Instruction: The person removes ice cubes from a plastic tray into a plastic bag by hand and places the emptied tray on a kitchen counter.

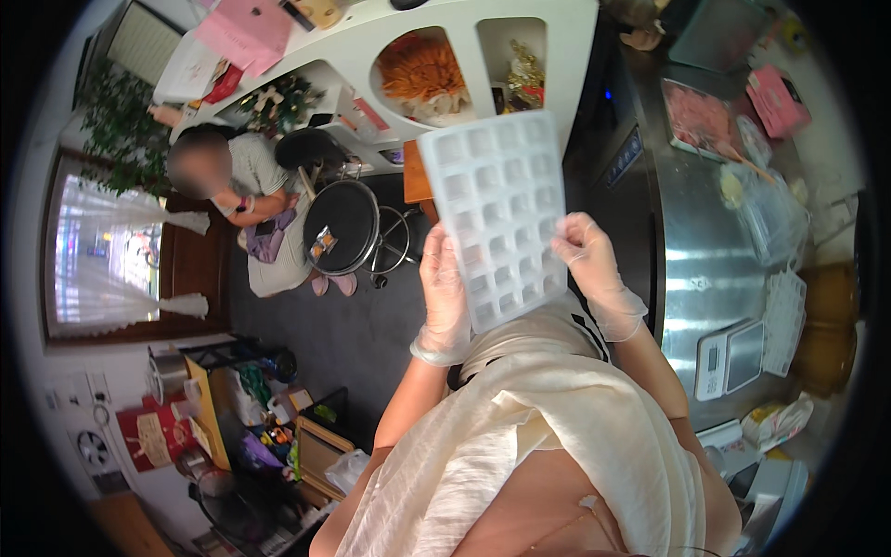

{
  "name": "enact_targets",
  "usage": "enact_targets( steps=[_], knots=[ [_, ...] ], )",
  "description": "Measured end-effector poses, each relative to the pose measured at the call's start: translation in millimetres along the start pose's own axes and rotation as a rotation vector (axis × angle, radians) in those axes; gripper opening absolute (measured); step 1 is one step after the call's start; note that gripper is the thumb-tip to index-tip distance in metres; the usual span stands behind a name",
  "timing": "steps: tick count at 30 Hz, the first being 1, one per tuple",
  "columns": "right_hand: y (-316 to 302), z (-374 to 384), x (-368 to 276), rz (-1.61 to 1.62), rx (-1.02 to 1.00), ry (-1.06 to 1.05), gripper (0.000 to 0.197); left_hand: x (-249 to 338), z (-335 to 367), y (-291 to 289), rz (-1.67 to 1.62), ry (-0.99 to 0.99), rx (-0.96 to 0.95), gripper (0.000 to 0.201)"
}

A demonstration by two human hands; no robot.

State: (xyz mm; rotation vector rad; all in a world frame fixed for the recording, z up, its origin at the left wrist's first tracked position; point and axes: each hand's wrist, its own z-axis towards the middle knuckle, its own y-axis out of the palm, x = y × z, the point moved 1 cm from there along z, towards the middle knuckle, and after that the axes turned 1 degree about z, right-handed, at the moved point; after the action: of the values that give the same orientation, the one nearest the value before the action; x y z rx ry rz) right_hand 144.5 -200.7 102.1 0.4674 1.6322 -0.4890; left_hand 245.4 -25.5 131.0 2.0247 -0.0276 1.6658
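A white, translucent mould tray [484, 218] with rows of square cavities is held up in front of my body, tilted slightly. My left hand [445, 295], in a clear plastic glove, grips the tray's left edge near its lower half. On the opposite edge, the fingers of my gloved right hand [594, 265] pinch the rim. No contents can be made out in the cavities. Below the tray are the pale cloth and light trousers that I wear.
At right runs a steel counter [687, 269] with a digital scale [729, 358], a pack of pink material [703, 116] and plastic bags [770, 218]. A person [255, 181] sits at left beside a round black stool [341, 227]. A white shelf unit [564, 65] stands ahead.
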Motion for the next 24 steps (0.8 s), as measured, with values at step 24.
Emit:
enact_targets(
  steps=[24],
  knots=[
    [-116,-59,-21,-0.230,0.810,-0.672,0.017,-88,56,153,-0.004,-0.421,-0.526,0.040]
  ],
)
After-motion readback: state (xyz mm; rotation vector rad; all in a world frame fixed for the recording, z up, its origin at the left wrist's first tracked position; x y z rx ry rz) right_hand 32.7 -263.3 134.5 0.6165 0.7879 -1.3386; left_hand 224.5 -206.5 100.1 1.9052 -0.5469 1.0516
